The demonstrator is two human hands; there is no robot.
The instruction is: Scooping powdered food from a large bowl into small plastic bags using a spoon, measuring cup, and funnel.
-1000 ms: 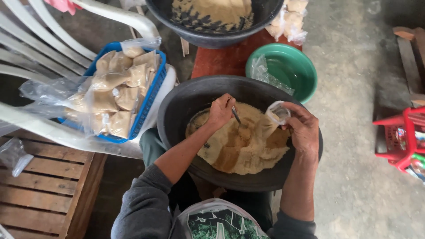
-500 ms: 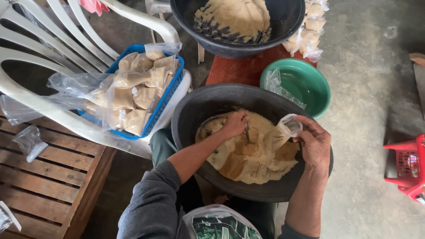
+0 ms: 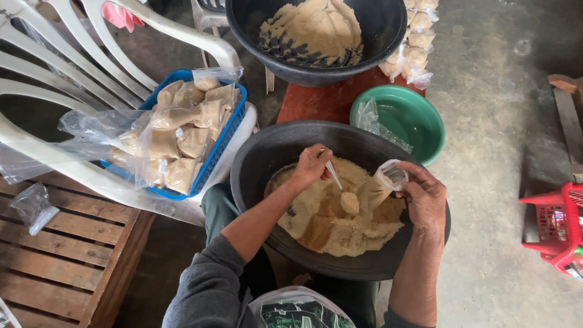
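Down on the person's lap sits a wide black basin (image 3: 255, 164) partly filled with tan, crumbly powder (image 3: 331, 231). Their left hand (image 3: 311, 167) is closed around the thin handle of a metal spoon (image 3: 341, 191), whose bowl is heaped with the powder and hangs just above the pile. Their right hand (image 3: 425, 197) grips a small clear plastic bag (image 3: 379, 185), fingers curled around its upper part so the open mouth is turned toward the spoon; the bag's lower end slants down and already looks partly filled, close beside the loaded spoon. Beyond the basin, a second black basin (image 3: 388, 42) holds more of the same powder, and a green bowl (image 3: 419, 118) with crumpled clear plastic in it stands just beside the near one. To the person's left, a blue basket (image 3: 228, 136) piled with filled bags (image 3: 182, 136) rests on a white plastic chair (image 3: 73, 164), next to a slatted wooden pallet (image 3: 54, 267). A red crate (image 3: 552, 228) sits well apart on the concrete floor at the right.
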